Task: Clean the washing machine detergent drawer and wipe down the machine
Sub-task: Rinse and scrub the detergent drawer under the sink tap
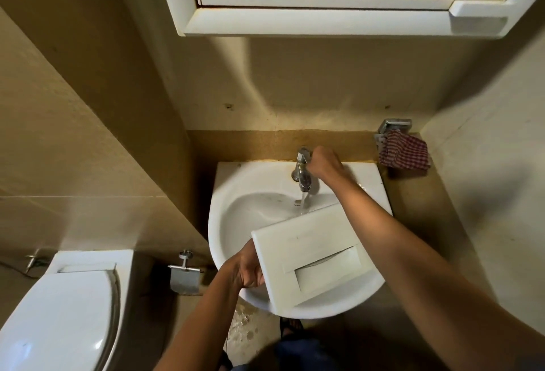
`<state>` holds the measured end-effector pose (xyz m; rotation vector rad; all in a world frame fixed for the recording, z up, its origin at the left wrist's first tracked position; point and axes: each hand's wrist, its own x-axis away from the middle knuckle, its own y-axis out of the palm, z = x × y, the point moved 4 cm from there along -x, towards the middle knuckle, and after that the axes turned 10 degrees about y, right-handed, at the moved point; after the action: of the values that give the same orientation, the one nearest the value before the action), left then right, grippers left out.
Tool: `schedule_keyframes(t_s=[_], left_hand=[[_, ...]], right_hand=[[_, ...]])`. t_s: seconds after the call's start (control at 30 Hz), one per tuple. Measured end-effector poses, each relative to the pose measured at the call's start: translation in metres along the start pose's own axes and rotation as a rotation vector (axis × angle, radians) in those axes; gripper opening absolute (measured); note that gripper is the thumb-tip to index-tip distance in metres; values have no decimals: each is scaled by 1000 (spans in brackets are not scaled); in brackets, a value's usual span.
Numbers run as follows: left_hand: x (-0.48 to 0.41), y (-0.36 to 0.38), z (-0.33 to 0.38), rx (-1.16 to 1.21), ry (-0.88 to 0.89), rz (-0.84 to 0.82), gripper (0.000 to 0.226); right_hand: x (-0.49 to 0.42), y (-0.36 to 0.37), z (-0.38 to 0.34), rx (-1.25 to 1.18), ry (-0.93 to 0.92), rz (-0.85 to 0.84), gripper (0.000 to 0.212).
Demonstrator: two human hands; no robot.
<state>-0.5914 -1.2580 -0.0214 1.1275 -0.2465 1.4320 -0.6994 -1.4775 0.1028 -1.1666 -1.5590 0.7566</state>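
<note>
Drawer (309,255), white, recessed handle (323,270) upward, aslant over sink (224,241), in left hand (247,270)

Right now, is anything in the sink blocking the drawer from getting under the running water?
Nothing visible does. The drawer, gripped by the left hand, tilts over the sink with the water falling at its far edge. The right hand is on the tap, its forearm above the drawer's right corner.

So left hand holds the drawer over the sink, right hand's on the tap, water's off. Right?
The water is not off: the head view shows a stream falling from the tap. The rest holds: the left hand holds the detergent drawer over the sink, and the right hand grips the tap.
</note>
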Motion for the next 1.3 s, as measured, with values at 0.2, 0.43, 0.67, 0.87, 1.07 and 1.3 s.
schedule_keyframes(t_s=[0.2, 0.43, 0.67, 0.87, 1.07, 1.3], left_hand=[[-12, -7, 0, -94, -37, 44, 54], [-16, -11, 0, -112, -45, 71, 41], [-1, -20, 22, -74, -40, 116, 30], [19, -28, 51, -136, 112, 183, 74], [64, -19, 62, 14, 127, 155, 83], [90, -9, 77, 79, 274, 131, 86]], right_hand=[[1, 3, -4, -57, -30, -61, 16], [28, -2, 36, -195, -208, -358, 33], [80, 5, 34, -180, -348, -769, 7], [90, -1, 21, -379, -291, -690, 12], [103, -14, 16, -560, -142, -541, 6], [129, -11, 13, -954, 254, -427, 18]])
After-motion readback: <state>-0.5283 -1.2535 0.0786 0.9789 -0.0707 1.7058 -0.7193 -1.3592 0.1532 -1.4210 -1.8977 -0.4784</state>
